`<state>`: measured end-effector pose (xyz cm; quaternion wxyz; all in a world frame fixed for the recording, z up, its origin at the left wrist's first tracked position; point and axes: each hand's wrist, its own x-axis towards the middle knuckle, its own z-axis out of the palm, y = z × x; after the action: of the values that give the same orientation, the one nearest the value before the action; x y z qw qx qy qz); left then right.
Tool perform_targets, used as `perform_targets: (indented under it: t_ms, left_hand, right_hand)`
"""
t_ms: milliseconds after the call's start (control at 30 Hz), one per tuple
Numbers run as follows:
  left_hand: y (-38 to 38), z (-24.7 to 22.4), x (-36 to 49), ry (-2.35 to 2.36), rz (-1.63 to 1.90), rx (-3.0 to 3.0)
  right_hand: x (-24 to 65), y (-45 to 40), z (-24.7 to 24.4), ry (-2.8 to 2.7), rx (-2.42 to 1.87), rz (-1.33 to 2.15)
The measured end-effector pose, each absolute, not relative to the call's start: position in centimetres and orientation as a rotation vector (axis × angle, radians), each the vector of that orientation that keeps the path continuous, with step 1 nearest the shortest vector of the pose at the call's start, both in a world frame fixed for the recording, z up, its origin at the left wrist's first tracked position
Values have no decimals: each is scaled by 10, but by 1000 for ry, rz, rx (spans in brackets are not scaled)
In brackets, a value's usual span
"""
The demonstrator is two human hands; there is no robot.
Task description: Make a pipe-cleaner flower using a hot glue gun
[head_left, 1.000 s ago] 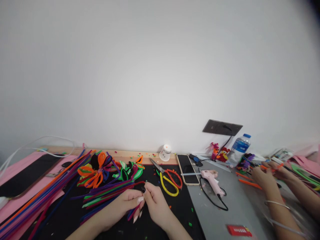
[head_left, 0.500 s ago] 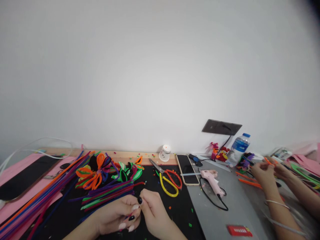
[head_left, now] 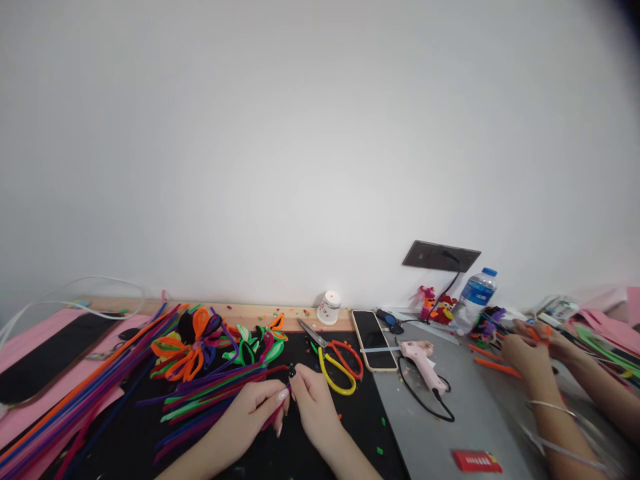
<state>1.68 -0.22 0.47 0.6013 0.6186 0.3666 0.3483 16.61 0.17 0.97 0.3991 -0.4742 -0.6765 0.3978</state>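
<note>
My left hand [head_left: 263,403] is closed in a pinch on a magenta-purple pipe cleaner [head_left: 273,419], most of which its fingers cover. Close on its right, my right hand [head_left: 315,407] pinches at the same piece between thumb and forefinger; a bit of purple shows between the two hands. Beyond my left hand lies a bundle of cut pipe cleaners [head_left: 215,393] in green, red and purple. Looped pipe-cleaner bows [head_left: 197,350] sit behind that bundle. Scissors [head_left: 335,367] with one yellow and one red handle rest just past my right hand.
Long pipe cleaners [head_left: 95,387] lie across pink paper at left. A phone [head_left: 375,340], a pink glue gun [head_left: 423,367] with its cord, a red packet [head_left: 477,461] and a water bottle [head_left: 475,297] are to the right. A co-worker's hands [head_left: 530,347] hold something orange at far right.
Both hands have moved up a little and forward, and their fingertips have drawn slightly apart. The magenta-purple pipe cleaner now shows at my left hand.
</note>
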Motion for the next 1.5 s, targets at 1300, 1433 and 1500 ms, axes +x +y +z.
perform_targets:
  t_ms: [1300, 1433, 1500]
  left_hand:
    - [1, 13, 11, 813, 670, 1482]
    - [-1, 9, 10, 691, 645, 1247]
    - [-4, 7, 9, 643, 649, 1152]
  right_hand:
    - [171, 4, 15, -1716, -992, 1302]
    - [171, 3, 11, -1693, -895, 1351]
    - [171, 1, 11, -1679, -871, 1371]
